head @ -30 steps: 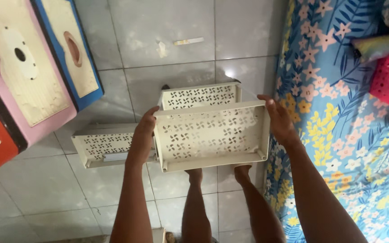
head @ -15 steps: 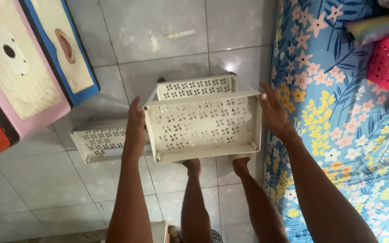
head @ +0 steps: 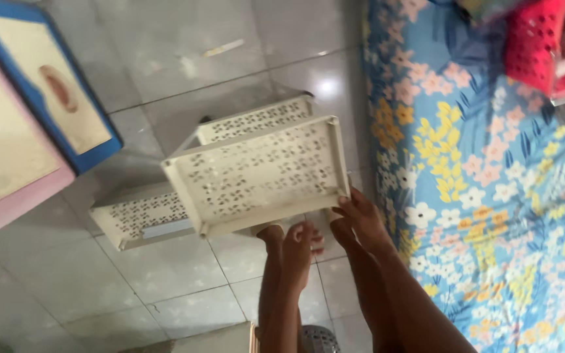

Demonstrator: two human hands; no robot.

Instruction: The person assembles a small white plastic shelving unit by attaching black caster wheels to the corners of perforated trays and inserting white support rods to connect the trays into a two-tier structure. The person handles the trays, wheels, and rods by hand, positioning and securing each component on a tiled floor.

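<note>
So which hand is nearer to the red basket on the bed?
Right. The right hand grips the cream tray's bedside corner, below the red basket; the left hand sits under the tray's near edge, farther away.

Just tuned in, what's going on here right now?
A person standing on a tiled floor holds a cream perforated plastic tray at its near edge, the right hand gripping the corner and the left hand just below the rim. Two similar trays lie on the floor underneath. A floral blue bedsheet is on the right, with a red basket on it.
</note>
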